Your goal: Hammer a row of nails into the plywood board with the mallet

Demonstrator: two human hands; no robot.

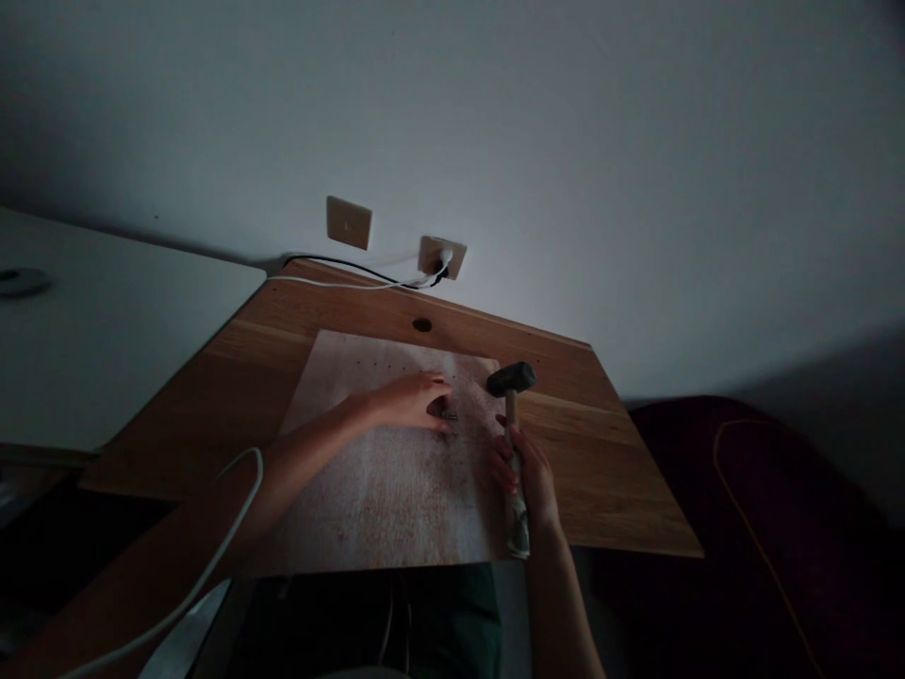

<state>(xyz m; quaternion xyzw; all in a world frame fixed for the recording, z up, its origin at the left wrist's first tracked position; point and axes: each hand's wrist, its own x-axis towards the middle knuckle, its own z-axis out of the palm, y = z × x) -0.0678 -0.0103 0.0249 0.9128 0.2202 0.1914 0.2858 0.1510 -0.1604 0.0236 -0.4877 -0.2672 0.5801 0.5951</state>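
My right hand (530, 471) is wrapped round the pale handle of a hammer (513, 424). Its dark, blocky head points away from me, above the right edge of a pale wood-grain board (382, 481). Over the middle of that board is my left hand (414, 400), thumb and fingers curved and apart. Between them shows a small metal piece (450, 416), too small and dim to name; I cannot tell whether the fingers touch it. Several small dark dots (388, 366) run along the board's far part.
The board rests on a brown wooden desk (586, 453) with a round cable hole (422, 324). Behind, black and white cables (339, 283) run to a wall socket (452, 256). A white surface (127, 330) stands at left, and a dark reddish covered shape (742, 490) at right.
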